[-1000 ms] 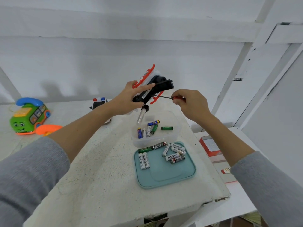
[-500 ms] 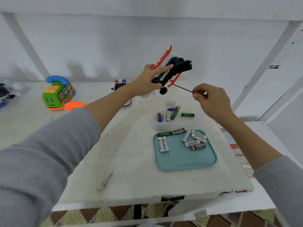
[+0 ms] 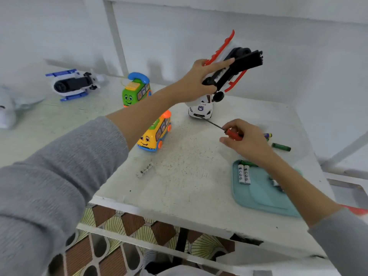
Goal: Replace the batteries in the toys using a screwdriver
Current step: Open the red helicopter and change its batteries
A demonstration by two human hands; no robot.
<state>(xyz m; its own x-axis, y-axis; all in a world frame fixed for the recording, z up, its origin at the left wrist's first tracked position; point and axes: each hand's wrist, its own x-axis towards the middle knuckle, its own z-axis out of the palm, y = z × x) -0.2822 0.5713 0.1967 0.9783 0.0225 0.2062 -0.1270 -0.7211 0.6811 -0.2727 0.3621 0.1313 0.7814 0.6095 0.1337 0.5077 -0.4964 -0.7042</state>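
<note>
Head view: one moment, both hands over the white table (image 3: 179, 176).
Left hand (image 3: 196, 83): fingers wrapped round the red-and-black toy (image 3: 234, 62), held high at far centre.
Right hand (image 3: 246, 139): pinches the screwdriver (image 3: 229, 132) by its red handle.
Key relation: the shaft's long axis points far-left, its tip below the toy and well apart from it.
Batteries (image 3: 244, 174): on the teal tray (image 3: 264, 200), near right.
</note>
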